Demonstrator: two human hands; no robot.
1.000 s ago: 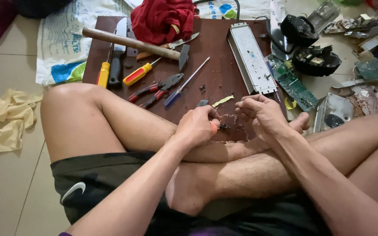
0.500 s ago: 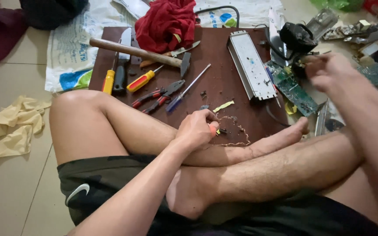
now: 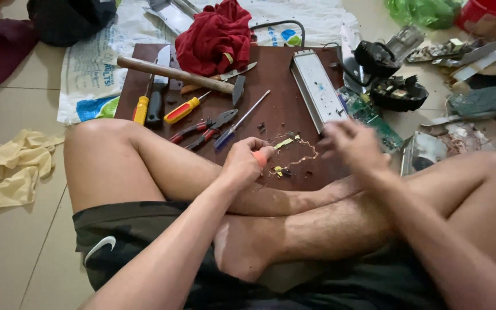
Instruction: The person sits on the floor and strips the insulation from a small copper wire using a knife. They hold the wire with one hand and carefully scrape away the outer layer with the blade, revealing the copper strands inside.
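Observation:
I sit cross-legged on the floor in front of a dark brown board (image 3: 282, 74). My left hand (image 3: 242, 161) is closed around an orange-handled tool (image 3: 260, 156) at the board's near edge. Just beyond it lie thin wire scraps and yellow bits (image 3: 294, 152). My right hand (image 3: 354, 146) is blurred with fingers spread, holding nothing, hovering over the board's right near corner beside a long grey metal box (image 3: 318, 89).
On the board lie a wooden-handled hammer (image 3: 173, 73), screwdrivers (image 3: 188, 109), red-handled pliers (image 3: 202, 129) and a red cloth (image 3: 216, 34). A green circuit board (image 3: 374, 117) and black parts (image 3: 397, 92) sit to the right. A yellow rag (image 3: 10, 169) lies left.
My right hand reached out to the green circuit board at the right, then came back toward the board's near corner. The left hand stayed put on the orange-handled tool.

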